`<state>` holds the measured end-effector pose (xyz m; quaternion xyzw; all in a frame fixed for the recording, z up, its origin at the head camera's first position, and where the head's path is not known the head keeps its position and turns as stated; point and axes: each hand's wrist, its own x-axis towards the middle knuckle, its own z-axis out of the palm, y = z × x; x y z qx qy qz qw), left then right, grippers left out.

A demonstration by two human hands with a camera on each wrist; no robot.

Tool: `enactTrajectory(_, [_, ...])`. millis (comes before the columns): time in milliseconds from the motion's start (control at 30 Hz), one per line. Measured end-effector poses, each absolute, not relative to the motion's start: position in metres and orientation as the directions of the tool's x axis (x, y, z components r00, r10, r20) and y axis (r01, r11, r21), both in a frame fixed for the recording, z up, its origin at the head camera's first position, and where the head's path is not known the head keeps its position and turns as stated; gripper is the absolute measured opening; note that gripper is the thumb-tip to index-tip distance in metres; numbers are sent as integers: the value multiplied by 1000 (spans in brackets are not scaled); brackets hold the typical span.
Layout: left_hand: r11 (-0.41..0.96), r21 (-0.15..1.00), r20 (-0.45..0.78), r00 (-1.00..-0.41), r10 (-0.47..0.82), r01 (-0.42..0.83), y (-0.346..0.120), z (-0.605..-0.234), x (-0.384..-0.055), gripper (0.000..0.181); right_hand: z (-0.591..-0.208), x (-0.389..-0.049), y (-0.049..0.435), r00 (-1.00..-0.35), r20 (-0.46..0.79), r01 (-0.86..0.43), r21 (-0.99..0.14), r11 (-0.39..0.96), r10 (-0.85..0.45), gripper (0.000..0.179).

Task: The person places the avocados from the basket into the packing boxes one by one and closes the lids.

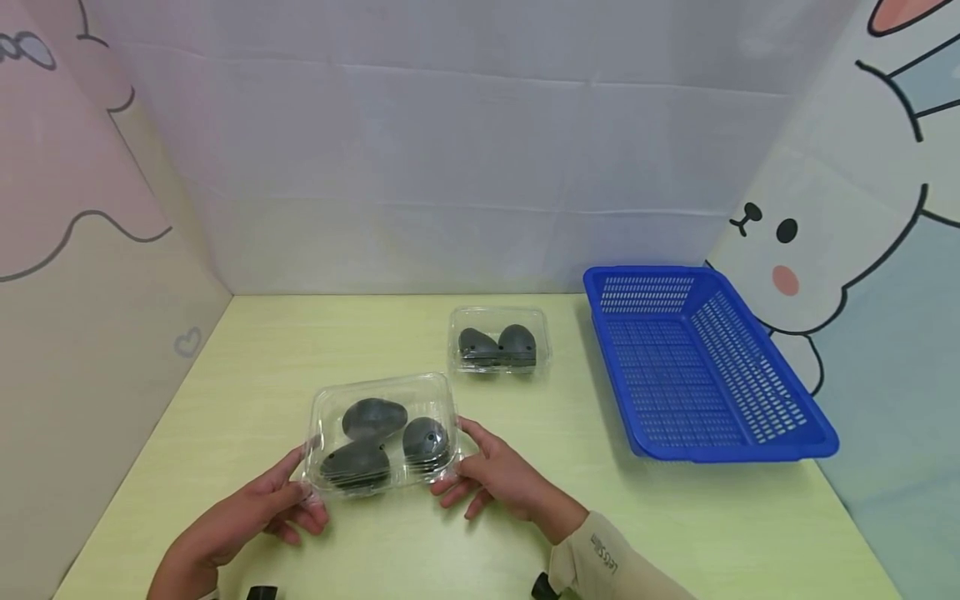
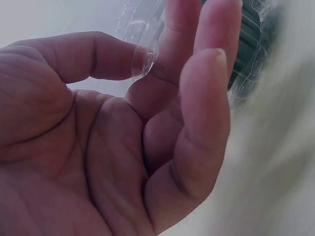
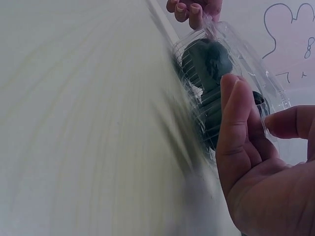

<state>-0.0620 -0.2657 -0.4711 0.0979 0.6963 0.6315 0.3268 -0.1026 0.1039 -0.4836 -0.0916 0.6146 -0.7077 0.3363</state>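
Note:
A clear plastic clamshell box (image 1: pixel 384 389) with three dark, pear-shaped avocados (image 1: pixel 375 418) inside is held between both hands, its lid down and its near side tilted towards me. My left hand (image 1: pixel 258 510) pinches the left near corner; in the left wrist view the thumb (image 2: pixel 115 61) lies against the clear rim. At the right end, my right hand (image 1: pixel 504 475) grips the edge between thumb and fingers. The right wrist view shows the box (image 3: pixel 236 37) close over the table, with the left hand at its far end.
Behind the held box, a second clear box (image 1: pixel 498 317) with two dark avocados (image 1: pixel 517 345) stands on the pale yellow table (image 1: pixel 300 333). A blue slotted basket (image 1: pixel 731 450) sits at the right. Printed cloth walls (image 1: pixel 465 167) enclose the back and sides.

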Motion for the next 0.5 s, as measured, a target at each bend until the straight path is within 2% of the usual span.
enactTrajectory(500, [223,925,-380,-775,505,-308,-264,-466,-59,72,-482,-101,105,-758,-282,367,-930,-28,-588,77])
